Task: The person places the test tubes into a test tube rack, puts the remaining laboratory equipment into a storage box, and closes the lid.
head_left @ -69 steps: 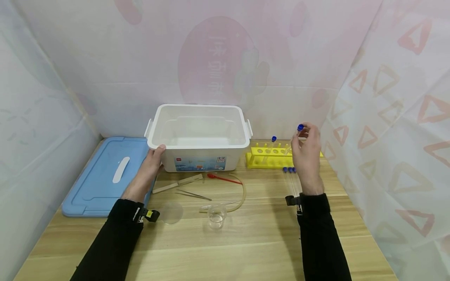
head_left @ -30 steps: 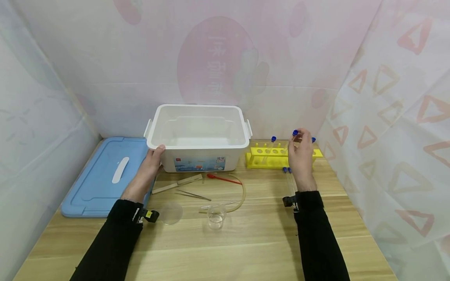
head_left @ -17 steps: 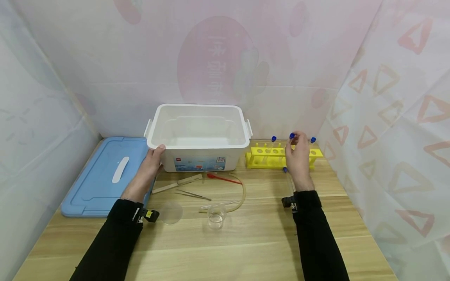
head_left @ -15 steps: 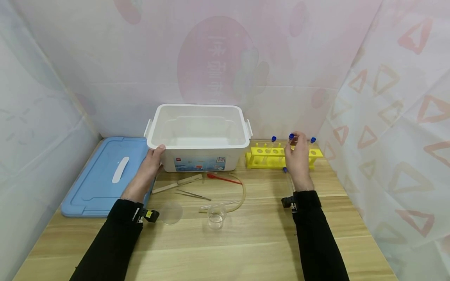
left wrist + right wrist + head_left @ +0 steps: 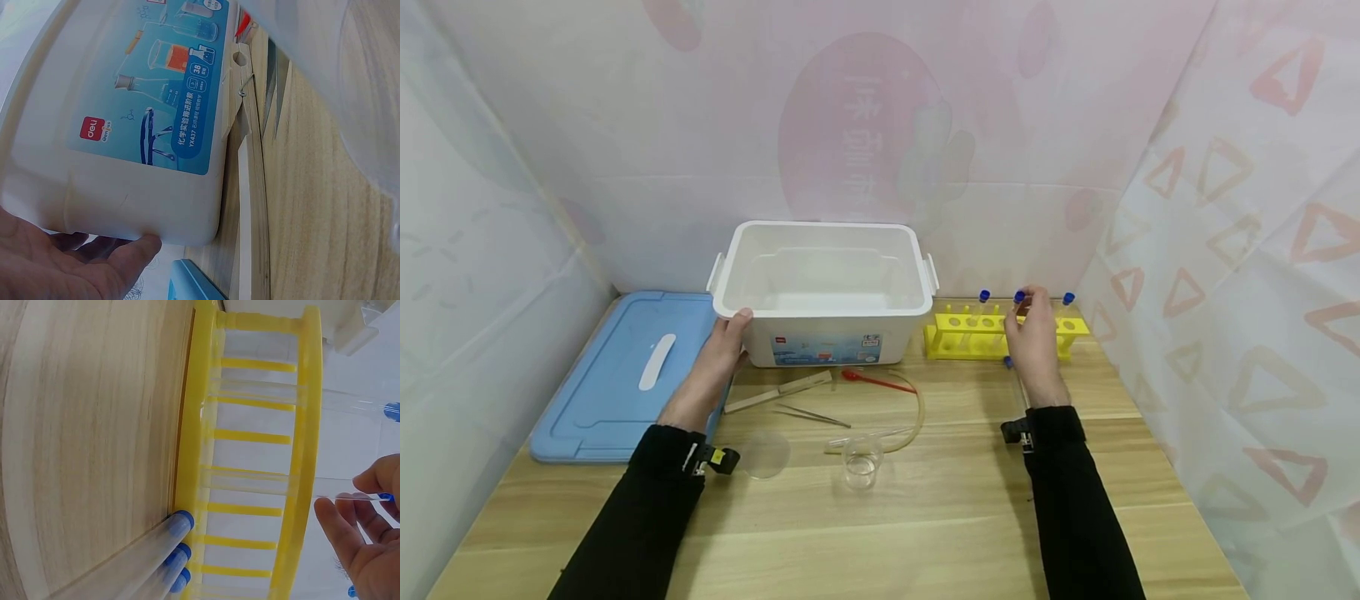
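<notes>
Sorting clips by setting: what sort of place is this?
Probably a makeshift booth with a chemistry kit laid out, not a real lab: pale printed sheets surround a wooden table, which holds a yellow rack with blue-capped test tubes and a white box whose label shows flasks.

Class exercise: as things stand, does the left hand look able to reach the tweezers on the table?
Probably yes, though the left hand would have to release the white box first. The tweezers lie uncovered, and the low wooden clamp between them and the hand looks easy to pass over.
</notes>
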{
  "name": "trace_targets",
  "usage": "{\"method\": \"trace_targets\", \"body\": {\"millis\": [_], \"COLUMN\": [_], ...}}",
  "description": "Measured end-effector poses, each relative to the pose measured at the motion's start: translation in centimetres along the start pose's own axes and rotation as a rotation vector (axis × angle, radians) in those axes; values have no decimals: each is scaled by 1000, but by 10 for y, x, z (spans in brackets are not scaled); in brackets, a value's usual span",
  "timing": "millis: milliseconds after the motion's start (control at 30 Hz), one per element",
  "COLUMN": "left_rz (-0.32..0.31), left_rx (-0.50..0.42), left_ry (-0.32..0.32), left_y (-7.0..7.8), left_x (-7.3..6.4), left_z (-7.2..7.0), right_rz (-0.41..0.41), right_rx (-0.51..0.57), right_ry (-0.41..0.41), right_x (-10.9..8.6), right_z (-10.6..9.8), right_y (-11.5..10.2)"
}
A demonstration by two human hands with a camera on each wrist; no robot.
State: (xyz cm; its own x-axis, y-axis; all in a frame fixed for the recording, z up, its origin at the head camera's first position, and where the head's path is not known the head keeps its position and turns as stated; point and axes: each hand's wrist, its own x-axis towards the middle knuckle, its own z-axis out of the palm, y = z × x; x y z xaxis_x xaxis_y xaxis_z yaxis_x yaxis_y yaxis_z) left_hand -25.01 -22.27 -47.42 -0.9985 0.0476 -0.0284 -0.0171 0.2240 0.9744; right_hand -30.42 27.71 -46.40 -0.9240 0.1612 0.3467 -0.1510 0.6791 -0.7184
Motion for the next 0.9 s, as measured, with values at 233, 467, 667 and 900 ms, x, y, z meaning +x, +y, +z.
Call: {"method": "trace_targets", "body": {"millis": [233,467,667,900], "left_rz": [-3,-2,-2,-4], "left_rx": [7,12,16,20], "left_ry": [-2,-3,3,5], "left_y": [1,-1,-2,-2], "left_x": [0,0,1,0], "left_z": [0,0,0,0], "right_rz": [10,16,43,108], "right_rx": [-15,-30,-38,-92], "right_ry": [-13,-25,-61,-152], "right_x": [0,-1,-2,-5], "right_z": [-3,-8,-15,-25], "right_y": [-2,-6,-10,-19]}}
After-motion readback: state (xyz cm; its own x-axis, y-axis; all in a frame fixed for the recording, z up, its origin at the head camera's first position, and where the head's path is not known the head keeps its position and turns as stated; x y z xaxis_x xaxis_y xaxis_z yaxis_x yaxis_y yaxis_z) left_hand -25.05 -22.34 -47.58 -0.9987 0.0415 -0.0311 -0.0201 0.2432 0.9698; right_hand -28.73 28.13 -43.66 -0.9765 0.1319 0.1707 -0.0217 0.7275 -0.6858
